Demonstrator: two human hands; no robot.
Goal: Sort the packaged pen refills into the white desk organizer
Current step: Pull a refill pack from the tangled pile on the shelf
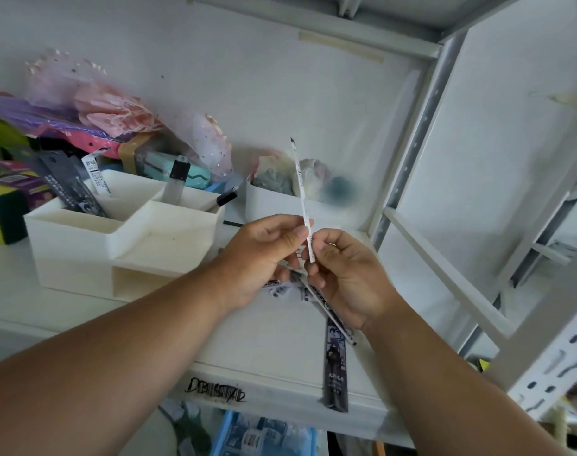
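The white desk organizer (116, 238) stands on the shelf (280, 363), left of both hands. The left hand (261, 258) and right hand (346, 278) pinch one upright refill (302, 192); better one hand frees itself, lowering it tip-down into a compartment.

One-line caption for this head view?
Both hands, left and right, pinch a refill upright beside the white organizer.
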